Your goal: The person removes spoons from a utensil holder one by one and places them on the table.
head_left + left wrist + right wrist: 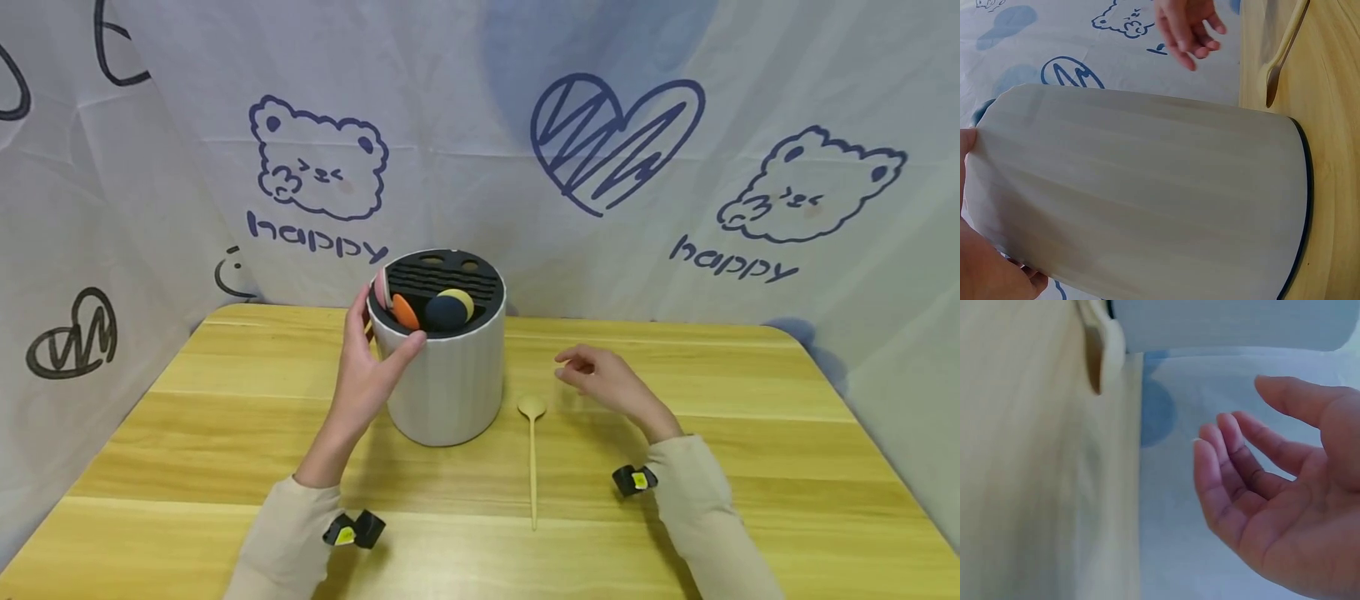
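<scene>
A white ribbed utensil holder (450,383) with a black slotted top stands upright on the table. My left hand (363,375) grips its upper left side, the thumb in front near the rim and the fingers around the far side. Inside the holder show an orange utensil head (405,312), a dark blue one (446,312), a yellow one behind it and a pink one at the left edge. Right of the holder lies a pale yellow spoon (533,467), bowl pointing away. Above the table beyond the spoon, my right hand (607,379) holds nothing, fingers loosely bent (1285,519).
The wooden table (225,450) ends at the back against a white cloth (465,183) printed with bears and hearts. More cloth hangs along both sides. A small black camera sits on each wrist.
</scene>
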A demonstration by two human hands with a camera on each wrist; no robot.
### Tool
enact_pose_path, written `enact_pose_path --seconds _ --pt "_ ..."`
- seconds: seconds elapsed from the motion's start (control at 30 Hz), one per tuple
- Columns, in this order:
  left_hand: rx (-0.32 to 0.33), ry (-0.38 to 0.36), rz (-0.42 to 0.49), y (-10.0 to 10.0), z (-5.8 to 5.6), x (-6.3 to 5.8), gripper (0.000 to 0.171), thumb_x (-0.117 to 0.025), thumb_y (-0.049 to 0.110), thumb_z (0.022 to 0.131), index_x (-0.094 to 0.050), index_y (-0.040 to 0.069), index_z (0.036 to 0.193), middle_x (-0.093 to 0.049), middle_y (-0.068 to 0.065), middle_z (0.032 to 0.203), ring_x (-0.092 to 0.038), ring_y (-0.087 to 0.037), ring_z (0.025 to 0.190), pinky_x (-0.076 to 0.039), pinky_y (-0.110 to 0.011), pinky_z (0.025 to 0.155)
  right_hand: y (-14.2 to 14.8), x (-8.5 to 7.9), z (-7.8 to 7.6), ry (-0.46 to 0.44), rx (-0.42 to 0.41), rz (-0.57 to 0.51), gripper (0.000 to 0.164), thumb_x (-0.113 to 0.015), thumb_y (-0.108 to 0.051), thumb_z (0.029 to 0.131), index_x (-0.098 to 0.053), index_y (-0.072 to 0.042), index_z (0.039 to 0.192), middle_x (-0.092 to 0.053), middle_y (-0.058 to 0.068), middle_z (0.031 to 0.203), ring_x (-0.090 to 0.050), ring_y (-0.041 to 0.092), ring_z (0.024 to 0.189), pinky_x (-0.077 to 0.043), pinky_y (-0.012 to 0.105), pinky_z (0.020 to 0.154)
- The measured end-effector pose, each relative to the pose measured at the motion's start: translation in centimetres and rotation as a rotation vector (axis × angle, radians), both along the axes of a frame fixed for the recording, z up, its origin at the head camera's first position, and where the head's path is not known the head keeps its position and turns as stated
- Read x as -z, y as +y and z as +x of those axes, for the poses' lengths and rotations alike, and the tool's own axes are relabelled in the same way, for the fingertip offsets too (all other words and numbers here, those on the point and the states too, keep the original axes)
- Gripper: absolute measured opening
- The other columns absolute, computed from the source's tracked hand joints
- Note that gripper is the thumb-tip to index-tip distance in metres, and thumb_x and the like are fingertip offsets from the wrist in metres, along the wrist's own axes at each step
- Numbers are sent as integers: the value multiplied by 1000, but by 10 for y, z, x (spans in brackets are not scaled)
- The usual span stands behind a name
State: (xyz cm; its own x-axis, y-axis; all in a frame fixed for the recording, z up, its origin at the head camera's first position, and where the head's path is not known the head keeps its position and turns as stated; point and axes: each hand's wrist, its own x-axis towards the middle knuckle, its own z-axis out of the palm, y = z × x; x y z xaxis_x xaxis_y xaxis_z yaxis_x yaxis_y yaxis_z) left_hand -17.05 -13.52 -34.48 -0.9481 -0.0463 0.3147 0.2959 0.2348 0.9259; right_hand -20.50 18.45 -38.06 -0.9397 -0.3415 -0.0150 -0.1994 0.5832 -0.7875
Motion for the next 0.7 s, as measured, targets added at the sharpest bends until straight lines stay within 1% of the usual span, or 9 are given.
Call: enact_pose_path --seconds 0.1,0.2,0.33,0.43,0.6,0.7 --pt "-10 10 -2 -2 1 0 90 -68 35 87 -13 11 154 -16 -6 158 -17 -22 142 -17 -45 115 -4 -6 4 53 7 -50 36 -58 -19 98 -58 4 126 -63 14 106 -59 29 98 -53 48 80" --pt "-16 23 -1 -3 1 0 89 -68 33 87 -14 10 154 -17 -6 158 -18 -23 142 -17 -45 115 -9 -11 7 105 19 -96 34 -58 -19 98 -59 1 125 -64 14 109 -60 27 98 -53 48 81" --pt "-8 31 4 -3 3 -1 88 -68 30 87 -14 12 154 -17 -5 157 -18 -22 142 -17 -44 115 -15 -19 13 147 45 -145 32 -59 -19 98 -62 0 123 -65 13 108 -61 25 93 -54 42 79" --pt "-7 32 8 -2 4 -2 87 -67 29 87 -14 12 154 -18 -5 157 -18 -21 142 -17 -43 115 -19 -25 18 149 59 -182 32 -59 -19 98 -62 1 123 -65 14 109 -61 26 94 -54 37 78" --pt "-7 27 5 0 3 -1 87 -67 29 88 -14 11 154 -17 -6 158 -18 -22 142 -18 -43 115 -26 -35 27 120 72 -290 31 -59 -16 97 -61 2 122 -64 16 112 -61 28 100 -54 37 80" --pt "-5 8 1 1 3 0 88 -67 30 88 -13 11 155 -16 -6 158 -17 -22 142 -18 -42 115 -29 -40 32 100 66 -348 30 -60 -14 97 -61 2 122 -64 15 112 -61 26 101 -54 33 78"
